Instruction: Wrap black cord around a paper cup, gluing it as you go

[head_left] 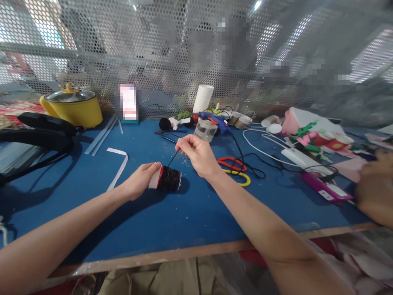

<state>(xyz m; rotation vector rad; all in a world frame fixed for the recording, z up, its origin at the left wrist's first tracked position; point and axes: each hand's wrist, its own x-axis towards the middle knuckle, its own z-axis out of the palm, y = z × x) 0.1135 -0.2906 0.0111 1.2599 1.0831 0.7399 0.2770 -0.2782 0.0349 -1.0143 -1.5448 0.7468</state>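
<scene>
My left hand (143, 180) grips the white end of a small cup-shaped piece (170, 179), tilted on its side above the blue table. Black yarn covers most of it, with a thin red band next to the white part. A strand of black yarn (174, 157) runs taut from its top to my right hand (196, 153), whose thumb and forefinger pinch it. Just behind my right hand stands a clear plastic cup (205, 130) with a blue glue gun (219, 123) resting over it. Dark scissors (167, 135) lie partly hidden behind my fingers.
A yellow pot (76, 110) and a lit phone (128, 102) stand at the back left. White strips (121, 168) lie left. Red and yellow cords (235, 164), a power strip (307, 162) and a purple device (327, 188) lie right. Another person's hand (376, 188) is at the right edge.
</scene>
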